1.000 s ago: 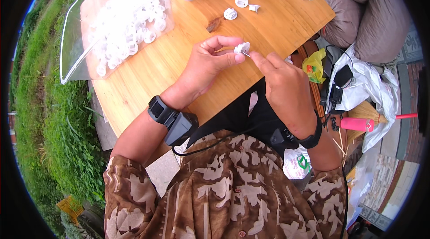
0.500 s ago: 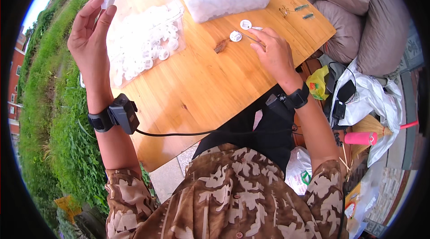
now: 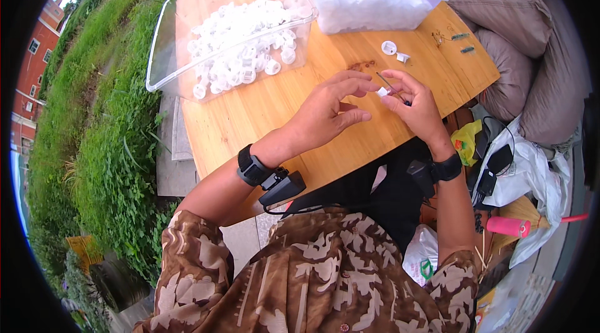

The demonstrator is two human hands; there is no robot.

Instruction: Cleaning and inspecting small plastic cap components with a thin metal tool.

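My left hand (image 3: 328, 108) is over the table, fingers apart and nothing visible between them, pointing toward the right hand. My right hand (image 3: 417, 107) pinches a small white plastic part (image 3: 382, 92) at its fingertips. A thin rod-like tool (image 3: 383, 79) with a dark end also lies in its grip, slanting past the fingers. Just beyond, on the wooden tabletop (image 3: 262, 136), rest a round white plastic cap (image 3: 389, 47) and a smaller white piece (image 3: 403, 57).
A clear bin (image 3: 164, 61) of white plastic parts stands at the far left. Beside it is a fuller translucent bin (image 3: 375, 11). Two small green pieces (image 3: 464, 43) with thin wires lie far right. Brown stuffed sacks (image 3: 506, 8) crowd the table's right edge.
My left hand has come down and right from above the left bin, without the white part it held. My right hand has lifted one white part off the table. The view has shifted.
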